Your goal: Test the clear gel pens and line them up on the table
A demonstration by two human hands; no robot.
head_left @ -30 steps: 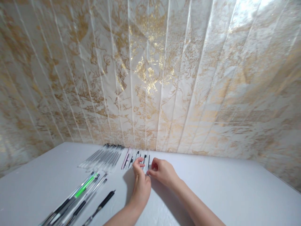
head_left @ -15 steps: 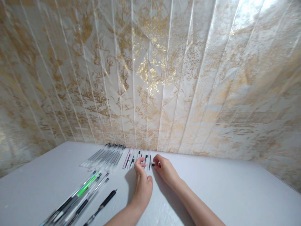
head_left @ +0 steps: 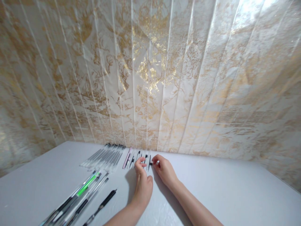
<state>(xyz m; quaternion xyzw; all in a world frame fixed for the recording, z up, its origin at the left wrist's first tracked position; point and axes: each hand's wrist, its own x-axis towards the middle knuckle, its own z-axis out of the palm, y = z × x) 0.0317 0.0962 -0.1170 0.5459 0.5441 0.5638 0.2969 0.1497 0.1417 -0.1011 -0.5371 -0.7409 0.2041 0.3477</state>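
Note:
My right hand (head_left: 166, 169) is closed in a pinch on a small black piece (head_left: 151, 164), perhaps a pen cap. The piece touches or overlaps a slim dark pen refill (head_left: 149, 159) at the right end of a row of pen parts. Just left of it, my left hand (head_left: 143, 182) is curved over the front of the row, thumb apart from the fingers, with nothing seen in its grasp. Its fingers hide part of the row. A pink pen barrel (head_left: 127, 158) and another black-ended part (head_left: 146, 156) lie in this row.
Several clear tubes with dark ends (head_left: 103, 156) lie side by side at the back left. Nearer, a pile of pens (head_left: 77, 201) includes a bright green one (head_left: 88, 185). A black pen (head_left: 103, 202) lies beside it. A gold-patterned curtain (head_left: 150, 78) hangs behind the white table (head_left: 223, 188).
The small black piece at my right fingertips has shifted slightly left, from beside the slim refill to against it. My left hand has barely moved.

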